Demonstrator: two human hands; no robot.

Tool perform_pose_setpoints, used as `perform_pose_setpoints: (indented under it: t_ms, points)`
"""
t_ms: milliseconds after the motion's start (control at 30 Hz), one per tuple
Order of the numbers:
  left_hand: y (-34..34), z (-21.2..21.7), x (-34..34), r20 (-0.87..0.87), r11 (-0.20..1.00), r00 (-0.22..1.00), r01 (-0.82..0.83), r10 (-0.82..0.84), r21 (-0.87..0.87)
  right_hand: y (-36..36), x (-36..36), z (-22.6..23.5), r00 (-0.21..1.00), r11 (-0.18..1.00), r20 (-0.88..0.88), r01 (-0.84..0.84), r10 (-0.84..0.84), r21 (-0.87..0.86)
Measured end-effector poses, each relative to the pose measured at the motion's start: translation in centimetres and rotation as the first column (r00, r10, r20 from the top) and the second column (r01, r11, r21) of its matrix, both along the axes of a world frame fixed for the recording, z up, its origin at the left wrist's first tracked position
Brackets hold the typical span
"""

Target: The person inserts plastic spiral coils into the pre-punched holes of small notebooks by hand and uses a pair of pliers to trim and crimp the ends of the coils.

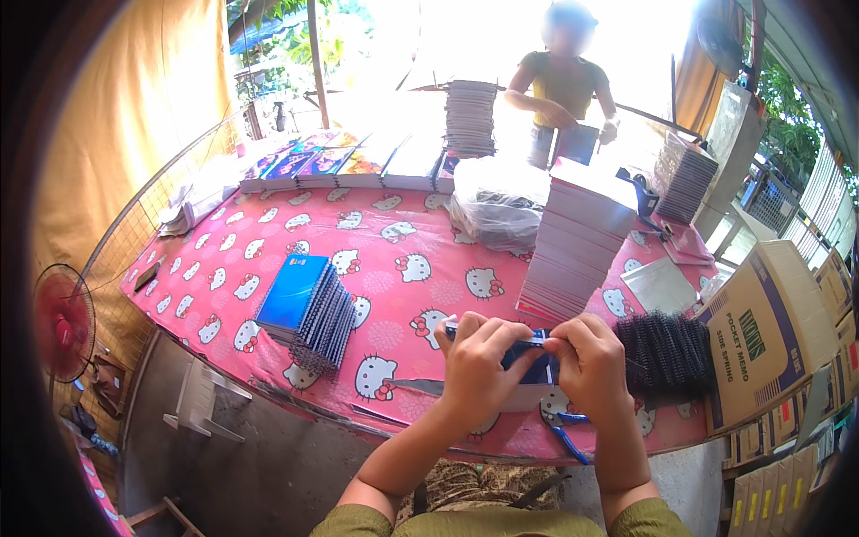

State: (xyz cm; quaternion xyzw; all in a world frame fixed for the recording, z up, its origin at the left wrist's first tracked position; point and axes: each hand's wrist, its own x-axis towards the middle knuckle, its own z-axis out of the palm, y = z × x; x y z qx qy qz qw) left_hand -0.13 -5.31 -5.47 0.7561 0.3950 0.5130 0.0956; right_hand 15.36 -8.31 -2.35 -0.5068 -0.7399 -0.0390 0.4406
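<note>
while left hand [488,360] and right hand [583,360] pinch a dark-blue notebook [540,368], blue coil-bound notebooks [297,291] appear finished and black spiral coils [662,358] seemingly remain.

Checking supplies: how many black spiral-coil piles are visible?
1: the black spiral-coil pile, between the right hand and the brown cardboard box. Others may be hidden.

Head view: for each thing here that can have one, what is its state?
Left hand, closed on dark blue notebook
Right hand, pinching the notebook's edge
Blue notebooks, stacked
Black coils, piled
Pliers, lying down, handles spread
Plastic bag, crumpled
Red fan, running or not unclear
</note>
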Motion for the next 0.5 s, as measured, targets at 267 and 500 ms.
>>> perform_pose_setpoints:
  t_ms: [267, 500]
  points:
    - [0.4, -0.2, -0.9, -0.043, 0.997, 0.998, 0.056, -0.053, 0.051, 2.0, 6.3, 2.3, 0.992, 0.972, 0.059, 0.122, -0.112, -0.200]
    - [1.1, 0.4, -0.4, -0.046, 0.997, 0.997, 0.066, -0.064, 0.039, 1.6, 11.9, -10.7, 0.781, 0.761, 0.623, 0.384, 0.033, -0.522]
